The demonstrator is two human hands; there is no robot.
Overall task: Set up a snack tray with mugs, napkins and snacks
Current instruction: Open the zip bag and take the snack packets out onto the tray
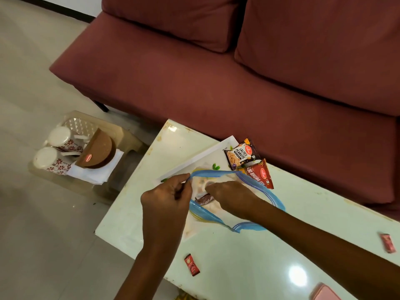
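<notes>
A clear zip bag with a blue rim (257,187) lies open over a white tray (194,159) on the pale table. My left hand (166,195) pinches the bag's blue rim and holds it up. My right hand (229,193) reaches inside the bag, fingers on a dark red packet (204,199). A salted peanuts packet (241,153) and a red bhujia packet (260,174) rest on the tray's far corner. Two white mugs with red flowers (57,150), white napkins (95,172) and a brown round packet (98,149) sit on a low stool at the left.
A maroon sofa (216,83) runs behind the table (249,256). A small red sachet (191,265) lies near the table's front edge, a pink one (387,243) at the right edge, and a pink object (324,293) at the bottom right. The beige stool (121,131) stands on the tiled floor.
</notes>
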